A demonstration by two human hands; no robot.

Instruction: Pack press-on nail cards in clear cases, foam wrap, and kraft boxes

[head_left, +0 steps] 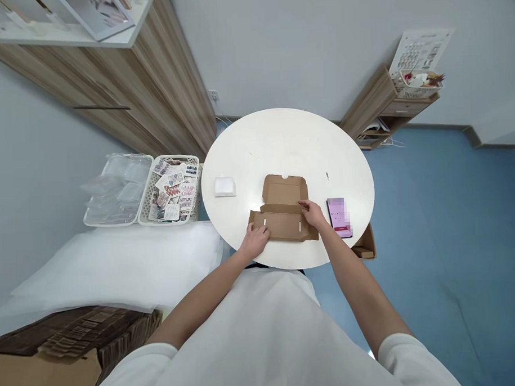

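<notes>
A brown cardboard box (284, 223), partly unfolded, lies on the white round table (293, 141) in front of me. Its lid panel (285, 190), with a small notch in the far edge, is spread out away from me. Two short white strips show on the nearer panel. My left hand (256, 241) grips that panel at its near left corner, fingers bent over the cardboard. At the right end of the fold between the panels, my right hand (312, 213) pinches the cardboard with thumb and fingers.
A small white packet (225, 187) lies left on the table, a phone (339, 217) right. Further left stand a basket of printed cards (173, 190) and one of clear plastic cases (120, 189). White sheets (125, 265) and stacked cardboard (48, 369) lie lower left.
</notes>
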